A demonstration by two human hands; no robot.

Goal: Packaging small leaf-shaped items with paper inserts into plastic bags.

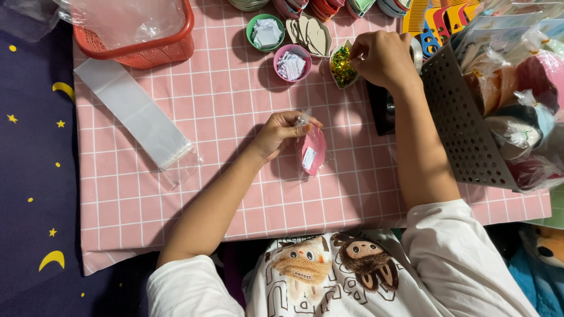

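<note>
Right now the left hand pinches the open mouth of a small clear bag with a pink piece and a white slip inside; the bag lies on the pink checked worktop, just in front of the person. The right hand is stretched out to a little dish of gold and green glitter bits, fingertips closed down into it, though I cannot tell whether they have anything pinched.

Beside that dish stand a pink cup and a green cup, both with folded white slips. A stack of clear sleeves lies to the left, near a red basket.

It looks like the filling step: the bag is held ready. The next move calls for a small, firm pinch and a steady carry to the bag's narrow mouth, which the left hand must hold spread.
</note>
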